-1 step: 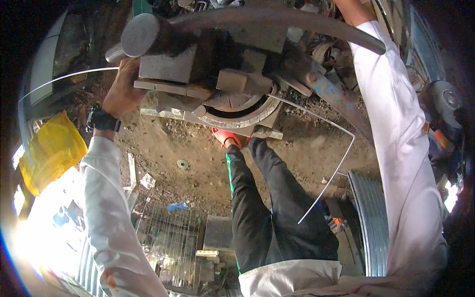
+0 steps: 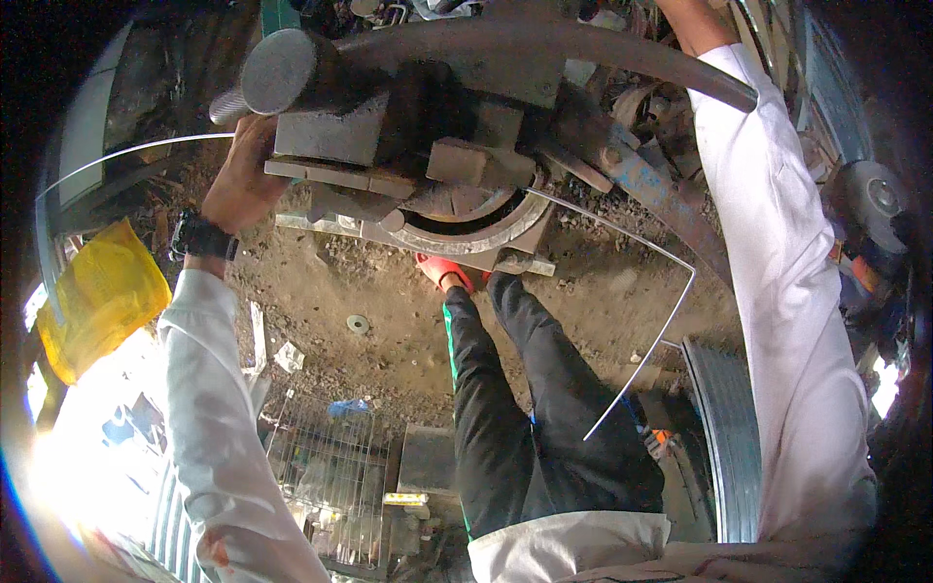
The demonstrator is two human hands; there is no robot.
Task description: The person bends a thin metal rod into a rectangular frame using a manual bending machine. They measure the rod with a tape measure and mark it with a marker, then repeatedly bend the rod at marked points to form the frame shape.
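My left hand (image 2: 241,180), with a black watch on its wrist, is closed round a thin pale metal rod (image 2: 146,146) at the left side of a heavy dark metal bending machine (image 2: 330,131). Its fingertips are hidden behind the machine's block. The rod comes out again on the right as a bent length (image 2: 641,364), with a sharp corner and its free end above my dark trousers. My right forearm (image 2: 768,194) reaches up past the machine's long curved lever (image 2: 544,44). The right hand lies beyond the top edge, so its fingers are out of sight.
A yellow bag (image 2: 102,296) hangs at the left. Below are a wire rack (image 2: 326,476) and a corrugated metal sheet (image 2: 724,437). My red shoe (image 2: 442,269) stands on bare earth, near a small washer-like disc (image 2: 358,324). Scrap (image 2: 637,117) lies behind the machine.
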